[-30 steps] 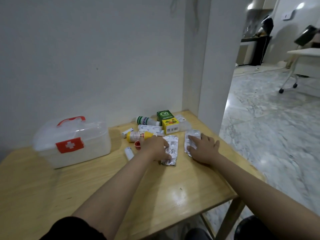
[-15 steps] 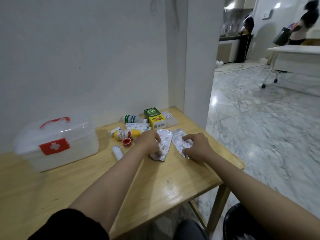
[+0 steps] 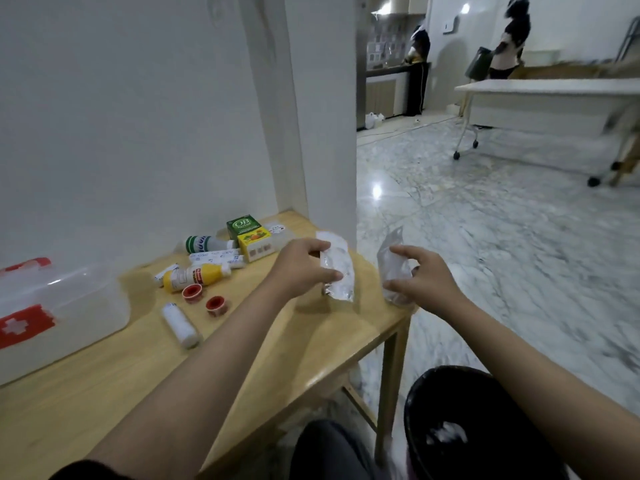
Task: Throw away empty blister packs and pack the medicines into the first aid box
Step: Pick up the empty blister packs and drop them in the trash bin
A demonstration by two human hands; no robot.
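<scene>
My left hand (image 3: 302,268) grips a silvery blister pack (image 3: 337,268), lifted just above the wooden table (image 3: 104,386). My right hand (image 3: 424,277) holds a second blister pack (image 3: 393,263) in the air past the table's right edge. A black bin (image 3: 485,403) stands on the floor below my right arm, with something pale inside. The clear first aid box (image 3: 62,306) with a red cross sits shut at the table's left. Medicines lie near the wall: a yellow bottle (image 3: 192,275), a green box (image 3: 242,225), a yellow box (image 3: 256,245), a white-green bottle (image 3: 204,244).
Two red caps (image 3: 192,292) and a white roll (image 3: 181,325) lie mid-table. A white pillar (image 3: 322,133) rises behind the table's far right corner. A wheeled white table (image 3: 554,88) and a person stand across the marble floor.
Both hands have lifted their blister packs off the table. My right hand has carried its pack rightward past the table edge. The view has swung right and down, showing the bin.
</scene>
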